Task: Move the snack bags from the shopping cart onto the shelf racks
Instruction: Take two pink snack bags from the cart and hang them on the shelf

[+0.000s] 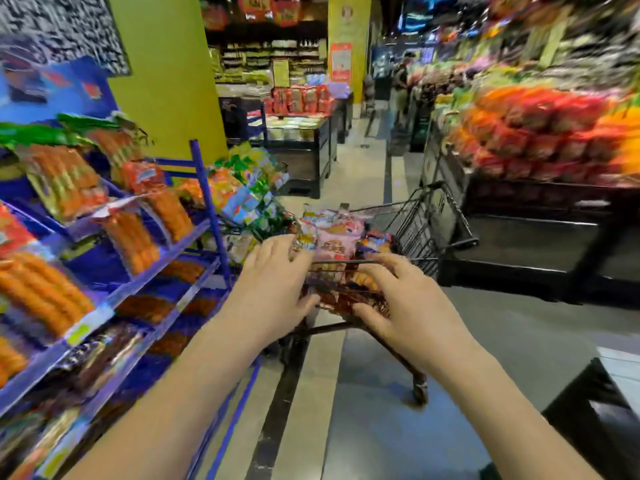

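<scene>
— Where are the hands?

— Both reach forward over the near end of the shopping cart (420, 220). The left hand (273, 289) has its fingers spread and loosely curved, the fingertips resting on a yellow-edged snack bag (306, 239) at the top of the pile. The right hand (405, 299) is also spread, fingers apart, laid against the wire rim and the dark red packets (341, 296) showing through the mesh. Neither hand is closed around anything that I can make out.

— And the snack bags themselves?

— Heaped in the cart basket, directly under and just beyond both hands. A pink bag (334, 237) sits between the two hands, slightly ahead of the fingertips. The picture is blurred, so labels cannot be read.

— What lies around them?

— To the left, a blue shelf rack (162, 251) with slanted tiers holds orange sausage packs (62, 180); its upright post stands just beside the cart's left side. Green and yellow packets (249, 181) hang at the rack's end, close above the cart's front corner. A yellow pillar (162, 74) rises behind the rack.

— And on the right?

— A dark display stand (540, 237) piled with red and orange bags (540, 133), well blurred, stands close alongside the cart. The aisle floor runs ahead between them.
</scene>
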A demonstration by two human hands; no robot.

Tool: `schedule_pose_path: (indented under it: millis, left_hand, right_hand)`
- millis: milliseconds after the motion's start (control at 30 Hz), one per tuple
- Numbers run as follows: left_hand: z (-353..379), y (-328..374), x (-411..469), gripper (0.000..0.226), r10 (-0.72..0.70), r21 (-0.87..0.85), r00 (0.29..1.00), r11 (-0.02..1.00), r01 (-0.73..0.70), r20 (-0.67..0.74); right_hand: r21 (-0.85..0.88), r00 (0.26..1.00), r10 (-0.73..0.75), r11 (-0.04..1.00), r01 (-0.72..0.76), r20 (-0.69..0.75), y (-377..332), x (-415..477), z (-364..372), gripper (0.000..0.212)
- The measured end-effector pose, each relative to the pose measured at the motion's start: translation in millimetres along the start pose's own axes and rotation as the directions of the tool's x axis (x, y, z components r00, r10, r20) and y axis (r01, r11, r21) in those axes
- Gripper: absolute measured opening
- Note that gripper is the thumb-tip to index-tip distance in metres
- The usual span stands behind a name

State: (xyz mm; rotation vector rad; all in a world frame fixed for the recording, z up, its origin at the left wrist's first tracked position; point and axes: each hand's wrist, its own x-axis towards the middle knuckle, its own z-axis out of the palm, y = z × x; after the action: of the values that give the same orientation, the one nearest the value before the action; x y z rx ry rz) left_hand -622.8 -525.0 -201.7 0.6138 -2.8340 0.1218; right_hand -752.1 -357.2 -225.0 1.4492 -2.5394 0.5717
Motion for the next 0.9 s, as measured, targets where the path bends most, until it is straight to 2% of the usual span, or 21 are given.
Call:
schedule_pose_path:
  millis: [167, 367, 633, 900]
  left_hand:
    - [27.0, 22.5, 56.3, 0.071, 0.038, 0.015, 0.997, 0.999, -0.039, 0.064]
    - [63.9, 14.2, 117.5, 0.071, 0.05, -0.021, 0.986, 0.999, -0.047, 0.156]
    - [140.7, -43.2, 223.5, 0.065, 0.073, -0.064, 0.968, 0.996, -0.06, 0.241]
    - [221.9, -115.9, 341.7, 0.066, 0.132, -0.124, 0.923, 0.988, -0.092, 0.363]
  right_hand:
    - [0.035, 0.996, 0.069, 0.997, -0.071, 0.057, 60.6, 31.4, 5.9, 0.063]
    - [0.103, 0.99, 0.11, 0.988, -0.119, 0.087, 100.7, 77.9, 27.6, 0.062]
    - [0.008, 0.973, 0.142, 0.989, -0.146, 0.183, 134.5, 178.4, 102.6, 0.067]
    - [0.004, 0.938, 0.214, 0.975, -0.223, 0.273, 154.8, 313.4, 188.4, 0.062]
